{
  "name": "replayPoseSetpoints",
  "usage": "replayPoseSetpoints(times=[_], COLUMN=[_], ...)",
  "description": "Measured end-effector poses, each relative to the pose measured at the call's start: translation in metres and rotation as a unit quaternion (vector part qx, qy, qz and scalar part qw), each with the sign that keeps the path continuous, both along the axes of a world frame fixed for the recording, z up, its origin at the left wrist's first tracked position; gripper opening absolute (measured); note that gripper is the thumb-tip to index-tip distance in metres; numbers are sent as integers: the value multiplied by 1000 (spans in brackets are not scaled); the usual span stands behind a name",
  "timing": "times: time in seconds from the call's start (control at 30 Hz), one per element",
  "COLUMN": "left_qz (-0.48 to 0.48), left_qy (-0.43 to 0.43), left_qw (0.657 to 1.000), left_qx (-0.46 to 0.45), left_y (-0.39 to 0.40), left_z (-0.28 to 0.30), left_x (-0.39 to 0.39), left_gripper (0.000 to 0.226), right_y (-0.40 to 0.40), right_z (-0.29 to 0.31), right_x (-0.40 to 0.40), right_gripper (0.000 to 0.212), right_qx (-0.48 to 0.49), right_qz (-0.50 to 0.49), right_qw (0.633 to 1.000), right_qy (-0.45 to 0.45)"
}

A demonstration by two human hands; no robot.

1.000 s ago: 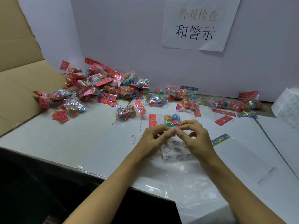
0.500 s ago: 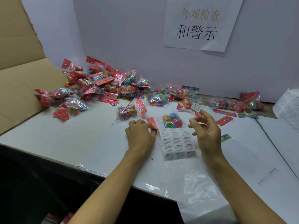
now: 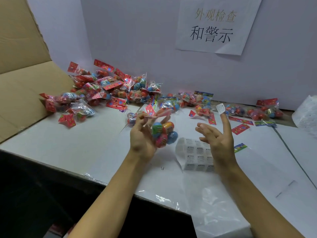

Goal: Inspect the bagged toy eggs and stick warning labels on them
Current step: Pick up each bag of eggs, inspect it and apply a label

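Observation:
My left hand (image 3: 142, 134) pinches the red header of a clear bag of toy eggs (image 3: 163, 133) and holds it lifted above the white table (image 3: 68, 145). Green, orange, pink and blue eggs show inside it. My right hand (image 3: 216, 136) hovers to the right with fingers spread, and a small white warning label (image 3: 220, 108) sticks to its raised index fingertip. A sheet of warning labels (image 3: 197, 154) lies on the table below and between the hands, partly hidden by the right hand.
A big pile of bagged eggs (image 3: 106, 93) lies at the back left, with more bags (image 3: 253, 112) along the back wall to the right. A cardboard box flap (image 3: 22, 83) stands at left. A white stack (image 3: 307, 114) sits at the far right, a paper sign (image 3: 214, 26) on the wall.
My left hand has lifted the bag of eggs off the table by its header. My right hand holds the peeled label on its raised index fingertip and has shifted a little right.

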State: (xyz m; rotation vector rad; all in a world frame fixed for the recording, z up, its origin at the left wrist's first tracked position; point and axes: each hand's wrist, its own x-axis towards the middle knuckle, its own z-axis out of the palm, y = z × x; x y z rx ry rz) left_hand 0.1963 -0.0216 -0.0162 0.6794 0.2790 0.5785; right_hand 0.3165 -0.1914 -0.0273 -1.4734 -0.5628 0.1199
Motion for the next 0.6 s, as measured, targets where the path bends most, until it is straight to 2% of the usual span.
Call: replayPoseSetpoints(times=[0.1,0.17,0.23,0.33,0.4,0.47,0.53,0.6], left_qz=[-67,-55,-36,-30,-34,-57,-97,-122], left_qy=[-12,-34,-63,-72,-57,-30,-8,10], left_qw=[998,998,997,996,997,997,995,991], left_qx=[18,11,-35,-47,-48,-34,10,59], left_y=[-3,0,4,10,10,5,-3,-11], left_z=[0,0,-1,-4,-7,-6,-5,-5], left_x=[-2,-5,-7,-5,-2,-1,0,1], left_gripper=[57,56,46,50,51,54,58,53], right_y=[0,1,2,3,5,5,4,3], right_z=[-1,-4,-7,-11,-9,-5,1,7], right_x=[-1,-2,-5,-6,-6,-7,-11,-16], right_gripper=[98,103,108,113,106,95,93,102], right_qx=[-27,-82,-166,-238,-216,-138,-70,-47], right_qz=[43,66,57,27,-4,-22,10,64], right_qw=[999,994,980,962,964,978,992,996], right_qy=[-8,-35,-89,-133,-152,-156,-101,-41])
